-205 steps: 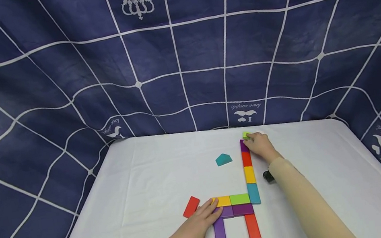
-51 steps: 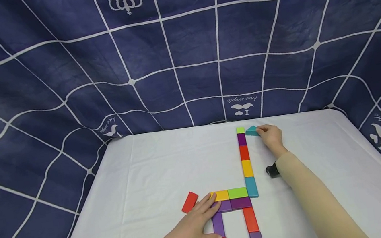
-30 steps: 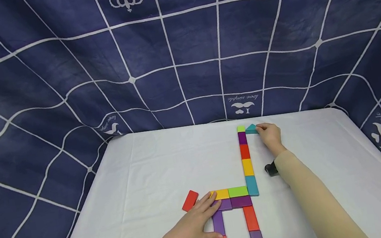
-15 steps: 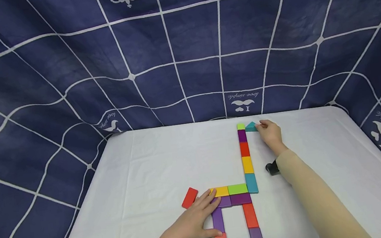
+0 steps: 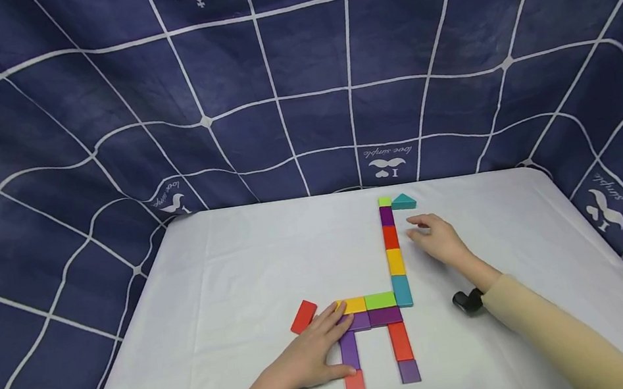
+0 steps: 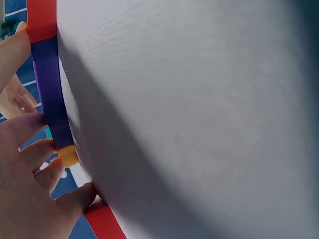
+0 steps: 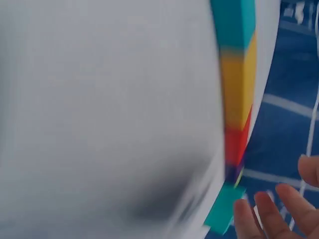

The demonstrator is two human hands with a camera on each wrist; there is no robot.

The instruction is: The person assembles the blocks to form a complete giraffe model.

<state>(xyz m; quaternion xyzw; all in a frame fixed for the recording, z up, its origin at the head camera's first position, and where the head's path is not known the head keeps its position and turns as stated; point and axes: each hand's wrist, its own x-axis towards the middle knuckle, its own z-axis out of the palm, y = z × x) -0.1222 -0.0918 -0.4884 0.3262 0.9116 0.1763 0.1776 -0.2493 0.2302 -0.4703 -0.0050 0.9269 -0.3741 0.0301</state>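
My left hand lies with spread fingers on the left part of a figure laid from flat coloured blocks. Its fingers touch the yellow block and the purple block, and its thumb is at a small red block. A teal block with a peaked top lies beside the light green block at the top of the column. Below and right of it, my right hand holds nothing, its fingers loosely bent. In the right wrist view the teal block shows near the fingertips.
A tilted red block lies just left of the left hand. The column includes red, yellow and teal blocks. The white tabletop ends at a dark blue curtain with white lines.
The teal block was carried from left of the column to its top right side. My right hand has let go of it and drawn back toward me. The left hand stays on the figure.
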